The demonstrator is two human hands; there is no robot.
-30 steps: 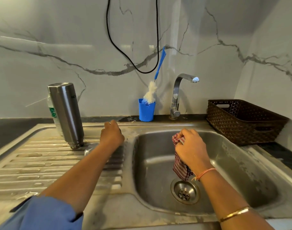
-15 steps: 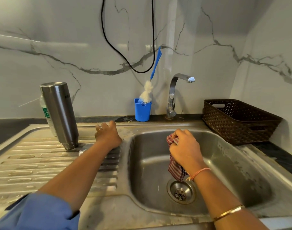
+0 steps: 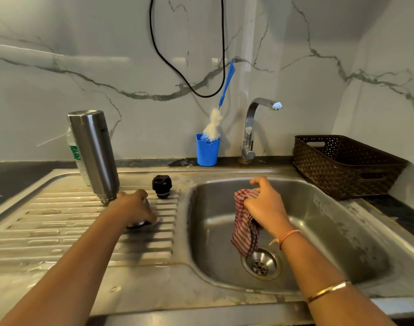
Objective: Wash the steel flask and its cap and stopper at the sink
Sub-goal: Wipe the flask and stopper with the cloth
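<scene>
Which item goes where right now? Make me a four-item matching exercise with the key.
1 tall steel flask
2 black round stopper
3 red checked cloth
4 blue-handled white bottle brush

A in the blue plastic cup
B gripped by the right hand over the sink basin
C inverted on the ribbed drainboard
D between flask and basin

Pairs: 1-C, 2-D, 3-B, 4-A

drainboard (image 3: 48,222) — ribbed steel | flask (image 3: 94,154) upturned | black stopper (image 3: 161,185) beside | cap (image 3: 138,224) — probably, half-hidden

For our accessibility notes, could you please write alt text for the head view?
The left hand grips the steel cap on the drainboard while the right hand holds a checked cloth in the sink basin. The flask stands upside down beside the black stopper.
</scene>
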